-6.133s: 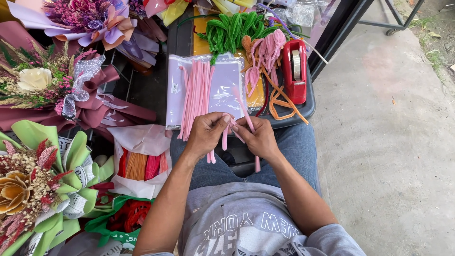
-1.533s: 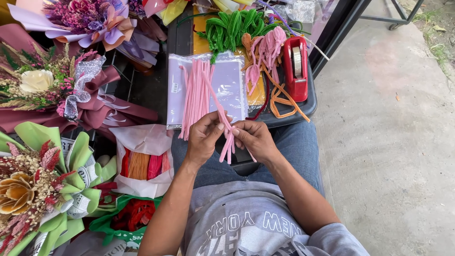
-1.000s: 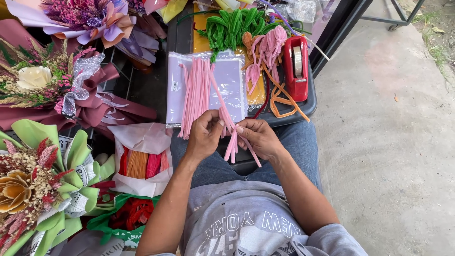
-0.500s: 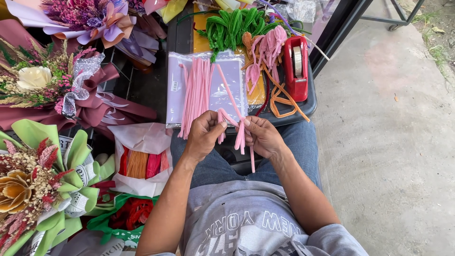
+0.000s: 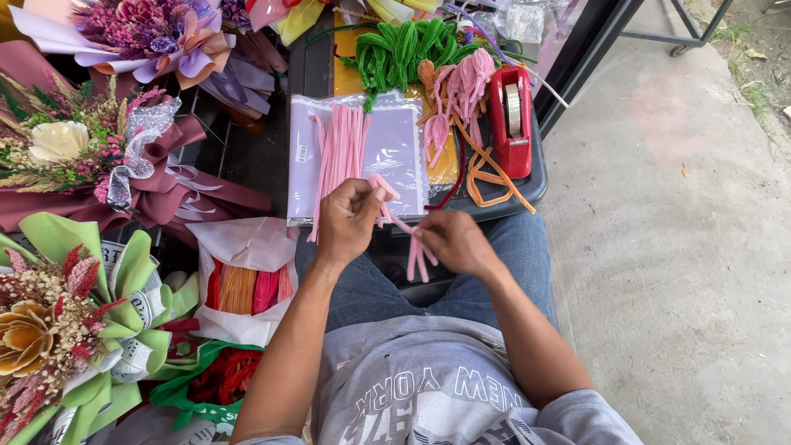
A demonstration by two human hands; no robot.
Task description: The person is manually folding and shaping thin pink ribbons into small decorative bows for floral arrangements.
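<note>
Setting: outdoor concrete ground (image 5: 684, 247) to the right, a seated person in jeans and a grey shirt, a dark tray (image 5: 527, 185) resting across the knees, bouquets crowding the left side
Pink pipe cleaners in hand (image 5: 409, 239): a small bunch held above the lap just in front of the tray, one end bent over at the upper left, loose ends hanging down by the right hand
Left hand (image 5: 348, 221): fingers closed in a pinch on the upper bent end of the pink stems
Right hand (image 5: 455, 241): fingers curled and clamped on the lower part of the same bunch, just beside the left hand
Clear packet (image 5: 395, 152): flat plastic sleeve with lilac backing on the tray, a sheaf of straight pink stems (image 5: 339, 156) lying on it
Further back on the tray: a heap of green pipe cleaners (image 5: 400, 49), pink twisted pieces (image 5: 461, 86), orange stems (image 5: 482, 169) looping toward the tray edge
Tape dispenser (image 5: 511, 119): red, upright at the tray's right end, a roll of tape in it
White plastic bag (image 5: 247, 280): open beside the left knee, holding orange and pink bundles
Green bag (image 5: 210, 383): lower left, red material inside
Bouquets: maroon wrap with a cream rose (image 5: 58, 140), lilac wrap with purple flowers (image 5: 140, 29), green wrap with dried flowers (image 5: 74, 321)
</note>
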